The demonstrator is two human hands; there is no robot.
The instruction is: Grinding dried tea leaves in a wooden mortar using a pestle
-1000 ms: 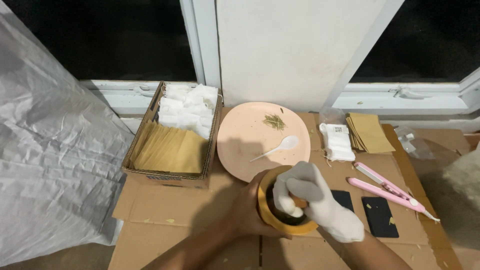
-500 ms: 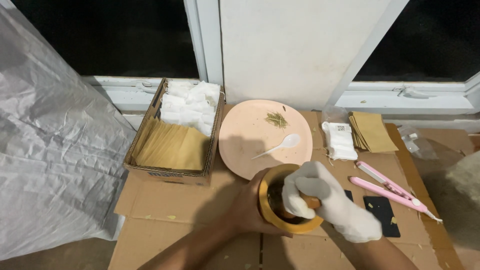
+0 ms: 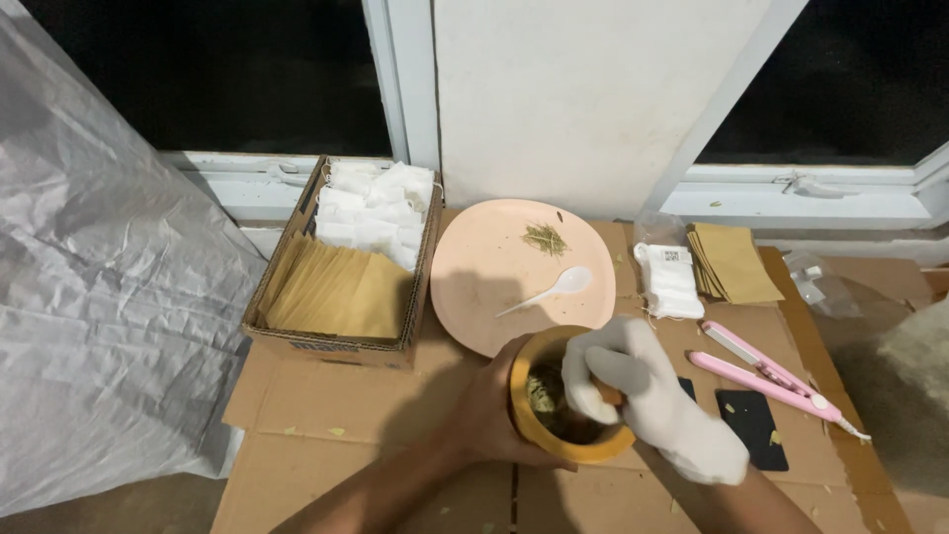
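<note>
Grinding step: left hand [image 3: 494, 410] gripped the mortar [image 3: 554, 435] on the cardboard [image 3: 326, 415]; gloved right hand [image 3: 633, 391] closed around a pestle inside. Herbs looked coarse; more pressing probably needed.

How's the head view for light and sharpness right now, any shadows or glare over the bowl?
Head view: lit from the person's side, the windows black. The arms cast a shadow across the cardboard and onto the pink plate. The yellow bowl is dark inside, its contents hard to read. The gloved right hand looks bright, slightly washed out. No strong glare; edges bend slightly.
</note>
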